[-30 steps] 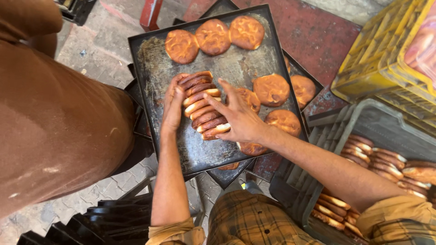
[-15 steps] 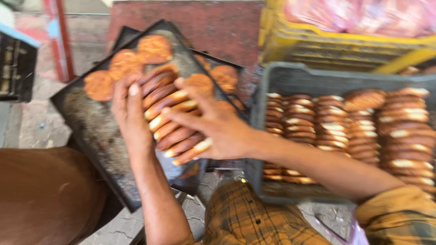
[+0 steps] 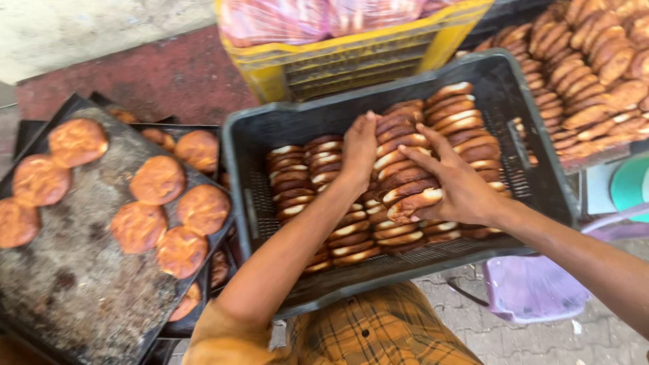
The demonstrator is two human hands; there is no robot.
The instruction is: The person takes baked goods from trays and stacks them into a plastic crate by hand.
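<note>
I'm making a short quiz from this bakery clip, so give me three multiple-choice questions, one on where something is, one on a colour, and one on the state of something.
1. Where is the stack of buns that both hands hold?
A. over the dark grey crate
B. on the baking tray
C. on the pavement

2. What colour is the crate behind the dark grey crate?
A. blue
B. yellow
C. white

3. How do the loose buns lie on the baking tray?
A. flat
B. on edge in rows
C. bagged

Answers: 1 A, the left hand and right hand press the stack between them above the crate's rows. 2 B, the yellow crate shows plainly. 3 A, each lies face up, spread apart.
</note>
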